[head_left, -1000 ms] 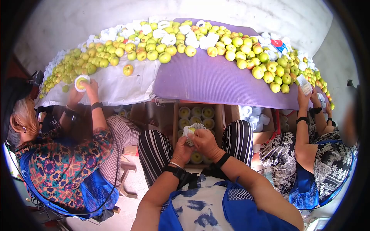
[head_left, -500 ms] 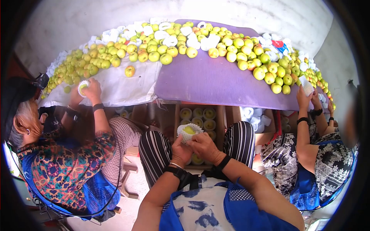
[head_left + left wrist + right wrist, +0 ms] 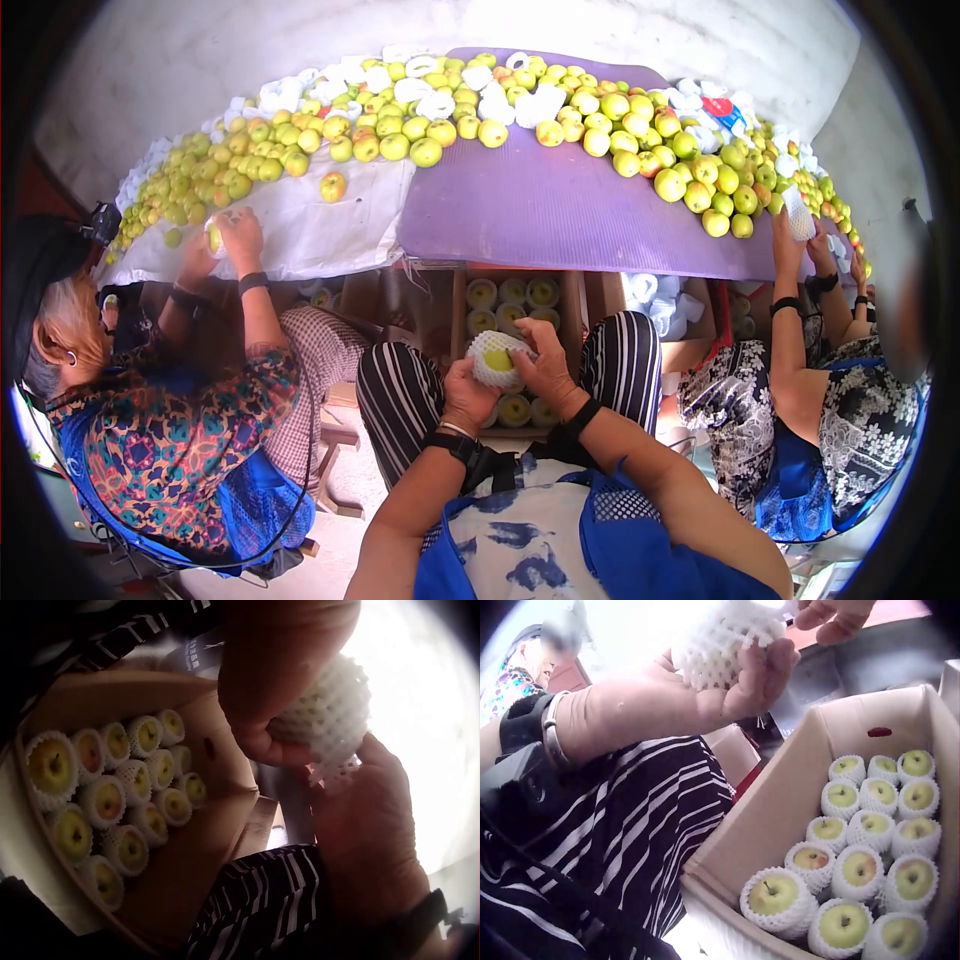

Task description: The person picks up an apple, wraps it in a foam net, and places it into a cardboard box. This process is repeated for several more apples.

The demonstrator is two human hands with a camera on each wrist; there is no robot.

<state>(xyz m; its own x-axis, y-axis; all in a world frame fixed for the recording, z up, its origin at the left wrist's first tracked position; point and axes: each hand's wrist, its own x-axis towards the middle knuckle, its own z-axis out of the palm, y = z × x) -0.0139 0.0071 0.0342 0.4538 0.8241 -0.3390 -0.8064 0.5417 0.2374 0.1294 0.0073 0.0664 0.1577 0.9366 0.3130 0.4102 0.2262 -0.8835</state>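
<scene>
Over the lap, my left hand (image 3: 468,395) holds a yellow-green apple (image 3: 498,359) in a white foam net (image 3: 486,377). In the right wrist view its fingers curl round the net from below. My right hand (image 3: 545,370) is at the apple's right side, fingers extended and raised, thumb near the net's opening. The left wrist view shows the net's ragged end (image 3: 334,771) beside the right palm. Below the hands, an open cardboard box (image 3: 784,795) contains rows of apples (image 3: 845,925) in foam nets, stems up.
Ahead, a table with a purple mat (image 3: 520,215) and a white cloth (image 3: 370,220) bears heaped apples (image 3: 425,152) and loose foam nets (image 3: 540,105). Another box of foam nets (image 3: 665,305) stands right of mine. A person (image 3: 180,430) sits at left, another (image 3: 800,400) at right.
The apple has turned in my left hand, and the net now covers more of it. My right hand's fingers have gone from pinching the net's edge to standing raised beside it.
</scene>
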